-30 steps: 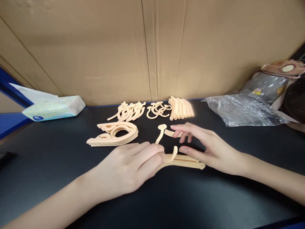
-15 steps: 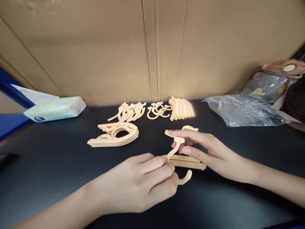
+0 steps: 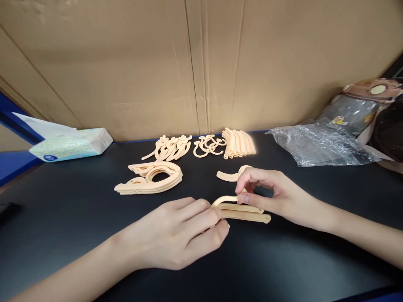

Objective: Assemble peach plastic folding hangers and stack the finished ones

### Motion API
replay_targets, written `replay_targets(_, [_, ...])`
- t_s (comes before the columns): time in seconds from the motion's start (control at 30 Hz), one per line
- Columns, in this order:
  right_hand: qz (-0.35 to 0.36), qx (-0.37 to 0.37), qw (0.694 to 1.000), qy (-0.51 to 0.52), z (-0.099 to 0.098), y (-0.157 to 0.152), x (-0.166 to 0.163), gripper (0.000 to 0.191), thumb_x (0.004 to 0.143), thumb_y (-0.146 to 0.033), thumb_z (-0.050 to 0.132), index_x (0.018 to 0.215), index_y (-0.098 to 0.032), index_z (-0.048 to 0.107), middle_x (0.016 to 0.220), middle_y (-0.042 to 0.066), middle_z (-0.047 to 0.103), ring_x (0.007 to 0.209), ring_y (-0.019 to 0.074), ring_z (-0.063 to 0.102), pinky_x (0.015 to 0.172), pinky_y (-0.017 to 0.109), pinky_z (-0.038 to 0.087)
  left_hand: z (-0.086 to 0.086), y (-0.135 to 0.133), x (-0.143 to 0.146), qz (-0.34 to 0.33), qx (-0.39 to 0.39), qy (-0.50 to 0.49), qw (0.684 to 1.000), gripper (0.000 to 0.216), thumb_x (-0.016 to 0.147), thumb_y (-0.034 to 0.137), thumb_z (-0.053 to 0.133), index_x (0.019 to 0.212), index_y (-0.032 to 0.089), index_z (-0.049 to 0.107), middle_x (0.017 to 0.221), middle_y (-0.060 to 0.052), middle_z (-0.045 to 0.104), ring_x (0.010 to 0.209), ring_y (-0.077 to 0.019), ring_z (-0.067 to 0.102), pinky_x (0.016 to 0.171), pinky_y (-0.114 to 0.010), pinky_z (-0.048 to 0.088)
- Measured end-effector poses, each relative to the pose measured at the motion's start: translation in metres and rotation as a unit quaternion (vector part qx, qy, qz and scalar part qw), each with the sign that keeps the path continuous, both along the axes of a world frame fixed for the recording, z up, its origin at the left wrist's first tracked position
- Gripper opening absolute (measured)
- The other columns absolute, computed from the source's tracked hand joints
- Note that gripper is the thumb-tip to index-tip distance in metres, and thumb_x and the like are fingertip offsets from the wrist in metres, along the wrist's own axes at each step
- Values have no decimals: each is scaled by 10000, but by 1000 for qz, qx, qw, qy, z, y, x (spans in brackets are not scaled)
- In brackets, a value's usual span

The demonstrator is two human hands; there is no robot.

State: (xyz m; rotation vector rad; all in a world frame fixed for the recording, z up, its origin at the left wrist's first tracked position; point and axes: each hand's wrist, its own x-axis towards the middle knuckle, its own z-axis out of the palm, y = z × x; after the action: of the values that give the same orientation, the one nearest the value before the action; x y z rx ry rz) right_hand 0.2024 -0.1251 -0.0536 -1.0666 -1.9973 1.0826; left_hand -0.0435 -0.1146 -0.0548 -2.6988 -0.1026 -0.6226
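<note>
My left hand [image 3: 184, 230] is closed around a cream plastic hanger hook [image 3: 226, 199], most of which its fingers hide. The far end of the hook is pinched between the thumb and fingertips of my right hand [image 3: 273, 191]. Just under the hook, two straight hanger arms [image 3: 245, 215] lie side by side on the black table, their left ends covered by my left hand. A curved cream hanger piece [image 3: 227, 176] rests behind my right fingers, partly hidden by them.
Folded hangers [image 3: 163, 184] are stacked at left centre. Along the cardboard wall [image 3: 141, 63] lie curved parts [image 3: 173, 147], hooks [image 3: 208, 146] and hanger arms [image 3: 238, 143]. A tissue pack [image 3: 72, 144] stands left; a crumpled clear bag [image 3: 327, 144] and a bottle [image 3: 352, 111] are right.
The hook has tipped from upright to nearly level. My right hand has closed from a loose spread onto its end, and my left hand has shifted slightly left.
</note>
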Motion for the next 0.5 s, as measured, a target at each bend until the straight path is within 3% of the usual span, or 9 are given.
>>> replay_targets(0.2, [45,-63,997,-20,2,5,3,190,884,-335,598,964,-176,665,793,-9,632,720,109,537,656,235,416,-3,5,-1,20,7,-18,1000,113,849,126,607,954,106,571,864,-61,659,766,-189,608,634,-306,498])
replay_targets(0.5, [92,-115,989,-21,4,4,1,130,844,-285,656,813,-161,636,747,-30,650,648,83,494,575,202,376,-3,6,1,44,33,-22,998,52,877,89,569,922,110,586,887,-75,669,769,-192,612,650,-317,500])
